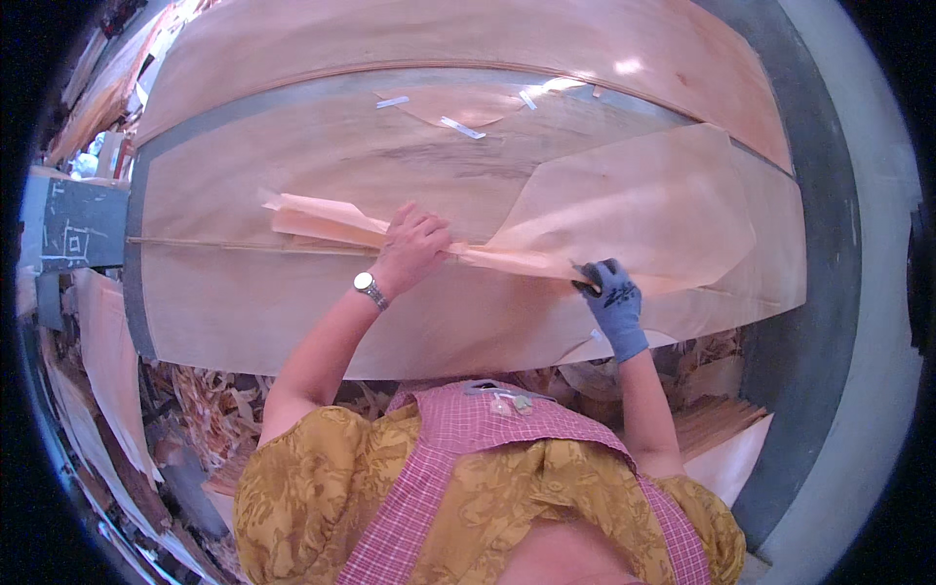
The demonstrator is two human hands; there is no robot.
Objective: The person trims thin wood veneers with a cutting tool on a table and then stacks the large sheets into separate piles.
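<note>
A thin, pale wood veneer sheet (643,210) lies across the bench, its near edge gathered into a creased, curled fold. My left hand (413,252), bare with a watch at the wrist, is closed over the fold left of the middle; a loose end sticks out beyond it. My right hand (614,302), in a blue-grey glove with dark fingertips, grips the same sheet's near edge farther right. Beneath lies a larger veneer sheet (292,317), with a long, narrow seam or strip running left from the fold. The undersides of both hands' grips are hidden.
Several small white tape pieces (462,128) stick to the veneer at the far side. A wide veneer stack (448,34) lies beyond. Veneer scraps (219,414) heap below the bench's near edge. A grey post (83,222) stands at the left; stacked veneer (721,429) lies lower right.
</note>
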